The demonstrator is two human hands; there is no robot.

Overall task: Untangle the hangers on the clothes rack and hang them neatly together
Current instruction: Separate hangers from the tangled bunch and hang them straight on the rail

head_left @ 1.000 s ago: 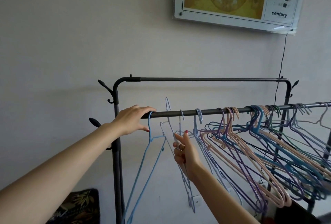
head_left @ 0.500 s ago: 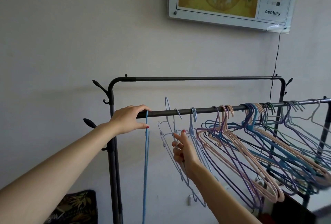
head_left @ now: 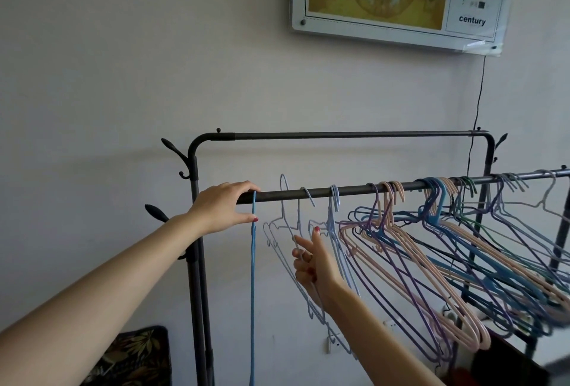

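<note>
A dark metal rail [head_left: 354,190] of the clothes rack runs left to right. My left hand [head_left: 223,205] grips its left end, next to a blue hanger [head_left: 253,277] that hangs edge-on. My right hand [head_left: 311,265] holds a pale lilac wire hanger [head_left: 288,222] whose hook pokes above the rail. To the right, a tangled bunch of pink, purple and blue hangers [head_left: 431,262] hangs slanted from the rail.
The rack's upper bar [head_left: 354,135] and left post [head_left: 197,262] with coat hooks stand against the wall. A framed calendar [head_left: 398,0] hangs above, with a black cord [head_left: 476,108] running down. A leaf-patterned cushion [head_left: 135,358] lies at bottom left.
The blue hanger by my left hand has turned from face-on to edge-on. My right hand has stayed on the lilac hanger. The view has shifted slightly to the right.
</note>
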